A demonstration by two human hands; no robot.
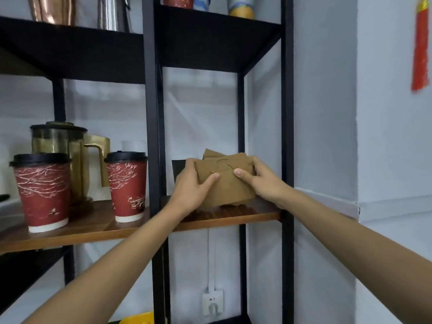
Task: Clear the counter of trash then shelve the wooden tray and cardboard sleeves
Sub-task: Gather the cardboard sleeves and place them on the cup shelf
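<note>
Gripping the flat brown cardboard sleeves [225, 183] from 9 and 3 o'clock, left hand [194, 185] and right hand [261, 181] clamp the light, loose, slippery-looking stack on the wooden shelf board [245, 215].

Left hand [191, 185] and right hand [261, 178] cover both ends of the cardboard sleeves [225, 183]; count in the stack can't be told. Dark flat thing [178, 166] behind the left hand mostly hidden, unclear what. Glass jug [70, 146] half hidden behind two red cups [42, 192]. Top-shelf copper vessel [52, 9], steel vessel [112, 12] and mugs [240, 5] cut off by top edge. Yellow object [138, 319] cut off at bottom. Red tassel [420, 43] blurred, cut at edge.
</note>
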